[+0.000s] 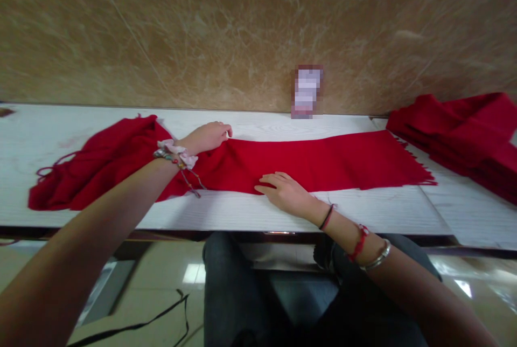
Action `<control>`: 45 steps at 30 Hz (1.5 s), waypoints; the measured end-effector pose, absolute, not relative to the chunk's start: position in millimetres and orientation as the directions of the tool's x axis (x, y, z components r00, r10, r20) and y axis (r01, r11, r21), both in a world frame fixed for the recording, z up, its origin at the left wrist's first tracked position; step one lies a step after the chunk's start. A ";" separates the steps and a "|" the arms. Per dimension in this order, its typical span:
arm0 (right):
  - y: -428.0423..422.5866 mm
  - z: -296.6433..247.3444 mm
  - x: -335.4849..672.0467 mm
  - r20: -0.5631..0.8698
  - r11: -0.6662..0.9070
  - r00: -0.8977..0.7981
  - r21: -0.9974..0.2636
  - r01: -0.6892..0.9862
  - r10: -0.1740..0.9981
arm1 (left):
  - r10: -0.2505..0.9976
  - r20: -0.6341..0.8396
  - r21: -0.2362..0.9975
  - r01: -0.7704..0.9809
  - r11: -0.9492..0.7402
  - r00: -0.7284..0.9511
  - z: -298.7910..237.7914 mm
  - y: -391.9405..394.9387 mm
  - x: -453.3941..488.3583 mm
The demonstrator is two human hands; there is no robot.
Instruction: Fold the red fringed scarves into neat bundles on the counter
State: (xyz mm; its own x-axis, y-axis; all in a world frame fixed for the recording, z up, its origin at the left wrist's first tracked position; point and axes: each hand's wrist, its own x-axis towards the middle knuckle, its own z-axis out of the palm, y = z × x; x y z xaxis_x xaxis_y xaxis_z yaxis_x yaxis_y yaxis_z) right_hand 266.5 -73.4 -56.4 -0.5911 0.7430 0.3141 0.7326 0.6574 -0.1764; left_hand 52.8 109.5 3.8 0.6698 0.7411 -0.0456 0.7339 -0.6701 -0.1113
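Observation:
A red scarf [343,161] with a fringed right end lies lengthwise along a white wood-grain table [242,212]. Its right part is flat in a long strip, while the left part is bunched in loose folds. My left hand [210,136] is at the far edge of the strip, fingers curled and closed on the cloth; the thumb is hidden. On the near edge rests my right hand [286,192], its fingers stretched out to the left over the fabric. There are slight wrinkles in the cloth between the two hands.
A pile of folded red cloth [464,131] lies at the right end of the table. A phone-like, pixelated object [307,91] leans on the brown marbled wall [242,29] behind. Below the near edge are my legs [238,293] and a black strap [137,326] above the tiled floor.

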 end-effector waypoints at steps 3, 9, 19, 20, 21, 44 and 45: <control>-73.5 -56.4 267.0 0.322 0.662 -0.593 -0.176 0.729 0.738 | 0.628 -0.016 -0.158 0.618 -0.770 0.778 -9.0 91.2 58.7; -73.8 -55.5 267.5 0.328 0.664 -0.594 -0.173 0.727 0.735 | 0.539 -0.115 -0.063 0.536 -0.842 0.834 -36.4 74.2 53.5; -72.9 -58.0 268.0 0.347 0.673 -0.596 -0.169 0.720 0.724 | 0.604 0.015 -0.115 0.602 -0.790 0.797 -31.1 39.6 80.4; -73.2 -58.1 268.0 0.348 0.672 -0.595 -0.166 0.721 0.724 | 0.605 0.017 -0.075 0.604 -0.793 0.796 -36.2 35.4 83.6; -73.6 -58.1 267.9 0.348 0.672 -0.595 -0.164 0.722 0.724 | 0.608 0.015 -0.040 0.608 -0.793 0.794 -41.2 32.6 85.2; -56.2 -50.5 332.9 0.119 0.261 -0.257 -0.020 0.965 0.959 | 0.709 0.019 -0.023 0.709 -0.704 0.705 -53.2 29.5 81.8; -56.4 -49.5 341.7 0.124 0.217 -0.214 -0.009 0.976 0.969 | 0.708 0.017 -0.019 0.709 -0.705 0.706 -52.6 29.9 81.5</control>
